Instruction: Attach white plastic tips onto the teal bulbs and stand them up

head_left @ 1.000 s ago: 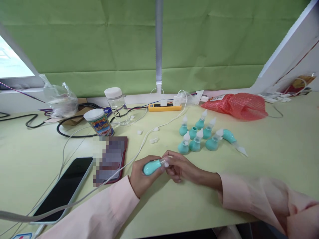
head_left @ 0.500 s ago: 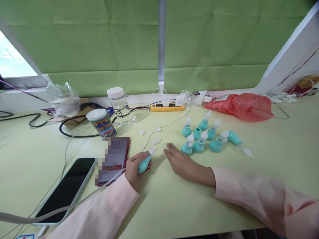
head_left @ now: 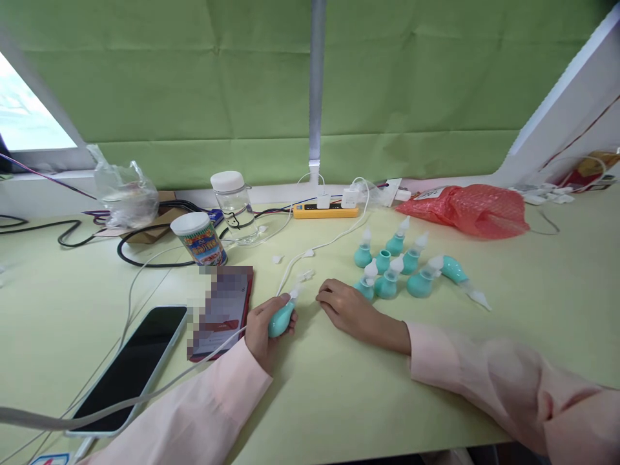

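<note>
My left hand (head_left: 261, 326) is wrapped round a teal bulb syringe (head_left: 281, 320), its clear nozzle pointing up and away from me. Just beyond that nozzle lies a small clear-white tip piece (head_left: 305, 276). To the right, my right hand (head_left: 346, 307) rests low over the table with its fingers bent and drawn together; whatever they hold, if anything, is hidden. Beside it stand several teal bulb syringes (head_left: 387, 284) with whitish tips. One among them is a bare teal bulb (head_left: 383, 261) without a tip. Another bulb syringe (head_left: 455, 268) lies on its side at the group's right.
A black-screened phone (head_left: 130, 368) and a second, partly blurred phone (head_left: 227, 310) lie at left. Behind them stand a paper cup (head_left: 201, 242) and a clear jar (head_left: 237, 213). Cables run to a yellow power strip (head_left: 310, 212). Red bubble wrap (head_left: 469, 210) sits at back right.
My right hand's fingers were stretched out and are now bent and closer together. The hand has shifted slightly left. My left hand keeps its grip on the bulb syringe.
</note>
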The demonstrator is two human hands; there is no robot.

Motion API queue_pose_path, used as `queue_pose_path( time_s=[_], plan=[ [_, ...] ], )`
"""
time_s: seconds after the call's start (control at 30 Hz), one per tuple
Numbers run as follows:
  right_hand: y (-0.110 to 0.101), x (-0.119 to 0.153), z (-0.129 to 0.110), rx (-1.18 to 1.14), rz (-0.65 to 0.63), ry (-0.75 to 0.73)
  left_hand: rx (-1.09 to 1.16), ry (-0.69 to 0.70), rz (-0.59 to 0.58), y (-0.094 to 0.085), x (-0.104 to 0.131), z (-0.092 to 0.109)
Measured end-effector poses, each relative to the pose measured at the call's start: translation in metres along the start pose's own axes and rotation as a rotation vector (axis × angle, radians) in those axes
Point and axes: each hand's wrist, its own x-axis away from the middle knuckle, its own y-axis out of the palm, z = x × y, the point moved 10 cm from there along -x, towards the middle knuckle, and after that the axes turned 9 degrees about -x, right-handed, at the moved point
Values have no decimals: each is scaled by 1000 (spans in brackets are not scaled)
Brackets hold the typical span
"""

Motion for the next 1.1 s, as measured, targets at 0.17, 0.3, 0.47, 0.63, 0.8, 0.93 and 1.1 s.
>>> queue_pose_path(
  time_s=[0.17, 0.3, 0.47, 0.63, 0.8, 0.93, 1.1],
  plan=[
    [-9, -10, -12, 44, 46, 20, 29, 2, 82, -9, 0, 0],
    [-19, -29, -14, 103, 119, 78, 24, -6, 95, -9, 1, 0],
    [-5, -58, 18, 103, 21, 305, 2, 1, 88, -7, 0, 1],
    [7, -69, 34, 139, -58, 395, 13, -4, 79, -8, 0, 0],
    [1, -74, 40, 172, -18, 422, 16, -7, 69, -8, 0, 0],
    [0, -76, 47, 162, -5, 450, 13, -4, 49, -5, 0, 0],
    [-8, -79, 45, 93, 68, 432, 15, -2, 37, -3, 3, 1]
  ],
)
